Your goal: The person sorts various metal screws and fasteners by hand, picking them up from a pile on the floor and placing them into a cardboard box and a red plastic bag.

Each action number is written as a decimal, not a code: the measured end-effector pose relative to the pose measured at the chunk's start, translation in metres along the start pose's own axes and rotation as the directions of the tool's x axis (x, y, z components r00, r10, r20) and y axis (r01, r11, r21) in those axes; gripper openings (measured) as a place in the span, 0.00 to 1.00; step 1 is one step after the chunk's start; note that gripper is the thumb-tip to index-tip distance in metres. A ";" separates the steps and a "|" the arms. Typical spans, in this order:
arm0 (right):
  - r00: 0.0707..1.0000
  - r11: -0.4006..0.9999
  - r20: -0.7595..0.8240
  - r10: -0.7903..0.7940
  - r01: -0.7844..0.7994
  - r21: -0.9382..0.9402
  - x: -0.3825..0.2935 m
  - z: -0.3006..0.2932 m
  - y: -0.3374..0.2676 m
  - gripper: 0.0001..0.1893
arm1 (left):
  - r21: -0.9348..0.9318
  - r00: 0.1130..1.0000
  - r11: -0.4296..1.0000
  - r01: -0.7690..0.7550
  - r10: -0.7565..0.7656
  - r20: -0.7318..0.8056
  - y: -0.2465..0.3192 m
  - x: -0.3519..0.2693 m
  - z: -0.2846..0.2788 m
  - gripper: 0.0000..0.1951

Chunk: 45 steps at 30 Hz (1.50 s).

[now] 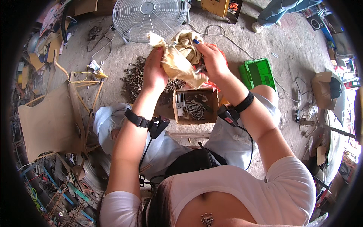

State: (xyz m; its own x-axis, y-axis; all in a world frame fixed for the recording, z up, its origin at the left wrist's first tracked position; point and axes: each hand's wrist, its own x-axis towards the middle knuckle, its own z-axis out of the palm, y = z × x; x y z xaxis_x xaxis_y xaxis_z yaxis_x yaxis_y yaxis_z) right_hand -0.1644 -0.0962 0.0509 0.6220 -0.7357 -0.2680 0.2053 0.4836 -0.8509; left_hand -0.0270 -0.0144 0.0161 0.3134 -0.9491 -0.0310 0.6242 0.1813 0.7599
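Observation:
Both my hands grip a crumpled cream cloth rag in front of me. My left hand holds its left part, and my right hand pinches the upper right with the thumb on top. A small shiny metal piece shows by my right fingers; what it is, I cannot tell. Beneath the hands lies a spread heap of small dark metal nuts on the floor. Between my knees stands an open cardboard box with several screws or bolts and slotted metal plates. Red plastic shows partly behind my right hand.
A large metal floor fan stands ahead. To the right is a green plastic crate, with cables across the concrete floor. A folding chair is on the left. Another person's leg is at the far right.

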 end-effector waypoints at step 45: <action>0.827 0.233 0.165 0.537 0.042 -0.972 -0.023 -0.126 0.114 0.14 | 0.327 0.858 0.925 -0.196 0.323 -0.400 0.043 -0.025 -0.044 0.18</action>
State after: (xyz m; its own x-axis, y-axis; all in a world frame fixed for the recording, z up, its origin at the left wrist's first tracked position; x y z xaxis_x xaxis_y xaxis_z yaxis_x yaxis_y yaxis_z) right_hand -0.2501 -0.0836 -0.0971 0.7494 -0.2708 -0.6042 -0.6600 -0.3789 -0.6487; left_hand 0.0230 0.0286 0.0209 0.7566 -0.6526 -0.0409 0.2820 0.2693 0.9209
